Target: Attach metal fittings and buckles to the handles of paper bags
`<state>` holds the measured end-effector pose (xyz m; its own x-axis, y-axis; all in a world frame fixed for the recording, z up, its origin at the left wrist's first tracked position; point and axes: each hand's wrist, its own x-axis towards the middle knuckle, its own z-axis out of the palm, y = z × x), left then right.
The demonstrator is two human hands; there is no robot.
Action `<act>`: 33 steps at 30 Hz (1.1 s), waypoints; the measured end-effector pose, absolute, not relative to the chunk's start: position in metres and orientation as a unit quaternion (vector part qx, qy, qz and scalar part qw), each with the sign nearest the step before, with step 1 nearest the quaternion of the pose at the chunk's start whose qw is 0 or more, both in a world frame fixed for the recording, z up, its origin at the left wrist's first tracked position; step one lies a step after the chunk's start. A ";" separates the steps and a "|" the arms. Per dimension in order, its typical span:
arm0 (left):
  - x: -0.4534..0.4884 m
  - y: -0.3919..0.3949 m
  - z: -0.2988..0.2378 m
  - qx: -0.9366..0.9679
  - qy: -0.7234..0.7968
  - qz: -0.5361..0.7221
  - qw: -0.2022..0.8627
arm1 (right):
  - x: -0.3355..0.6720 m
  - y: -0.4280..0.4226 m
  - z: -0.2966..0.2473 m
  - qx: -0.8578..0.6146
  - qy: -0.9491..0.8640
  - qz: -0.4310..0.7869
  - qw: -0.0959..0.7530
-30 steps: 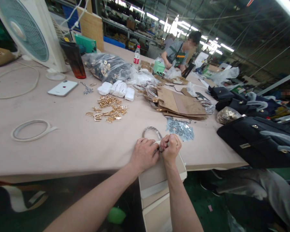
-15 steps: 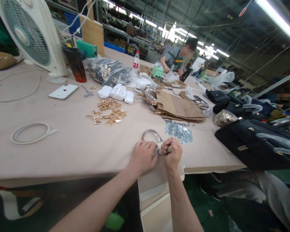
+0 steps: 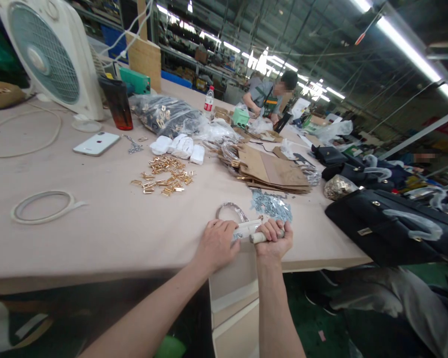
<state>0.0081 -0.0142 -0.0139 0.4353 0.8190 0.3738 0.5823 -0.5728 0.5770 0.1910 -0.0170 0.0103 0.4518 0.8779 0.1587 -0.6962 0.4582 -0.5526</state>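
Observation:
A cream bag (image 3: pixel 233 298) hangs over the table's front edge toward me, its top part lying on the table. Its looped handle (image 3: pixel 229 205), wrapped in clear film, lies just beyond my hands. My left hand (image 3: pixel 217 244) grips the bag's top edge, with small silvery metal (image 3: pixel 239 235) showing by its fingertips. My right hand (image 3: pixel 274 237) is closed round a pale, stick-like tool (image 3: pixel 260 238), held nearly level above the bag; its kind I cannot make out. Past the right hand lies a heap of small flat grey metal plates (image 3: pixel 272 205).
Gold buckle-like fittings (image 3: pixel 168 174) lie in a pile at centre-left. Around them are a tape roll (image 3: pixel 20 214), a phone (image 3: pixel 97 143), a fan (image 3: pixel 41 59) and stacked brown pieces (image 3: pixel 272 166). Black bags (image 3: pixel 392 219) stand at right. A person (image 3: pixel 265 97) works across the table.
My right hand has turned over and moved slightly right, so the pale tool now lies more level and shows more. My left hand stays on the bag. The view has shifted slightly.

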 end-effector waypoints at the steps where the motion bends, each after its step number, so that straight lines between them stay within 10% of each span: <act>1: 0.008 -0.014 -0.014 0.827 0.424 0.320 0.185 | 0.191 -0.017 0.010 -0.209 -0.215 0.477 0.826; 33: 0.009 -0.014 -0.011 0.838 0.436 0.291 0.154 | 0.148 0.018 0.014 -0.478 -0.459 0.344 0.666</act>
<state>0.0091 -0.0137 -0.0106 0.4506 0.8195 0.3540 0.6405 -0.5731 0.5113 0.1476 0.0177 0.0139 0.3425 0.8960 0.2828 -0.0186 0.3074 -0.9514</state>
